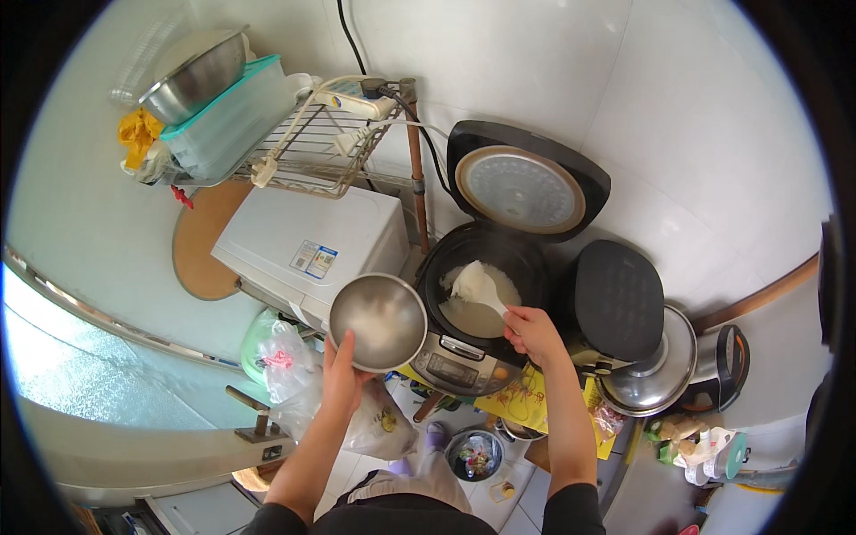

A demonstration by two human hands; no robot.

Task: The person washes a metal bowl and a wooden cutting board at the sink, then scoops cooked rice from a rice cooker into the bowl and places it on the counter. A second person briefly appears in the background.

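My left hand (344, 370) grips a round stainless steel bowl (378, 314) by its near side, tilted so that its inside shows. I see no food in the bowl. It is held just left of an open rice cooker (462, 364), whose dark pot contains white rice (468, 323). The fingers of my right hand (537, 335) are closed round the handle of a white rice paddle (481, 287). Its blade is over the rice inside the pot, with a clump of rice on it. The cooker's lid (520, 187) stands raised behind.
Right of the cooker stand a black-topped appliance (617, 299) and a pan with a shiny lid (660, 366). To the left, a white appliance (312, 234) sits below a wire rack (312, 147) with a power strip (357, 102). Plastic bags (303, 383) hang near my left forearm; a bin (474, 455) is below.
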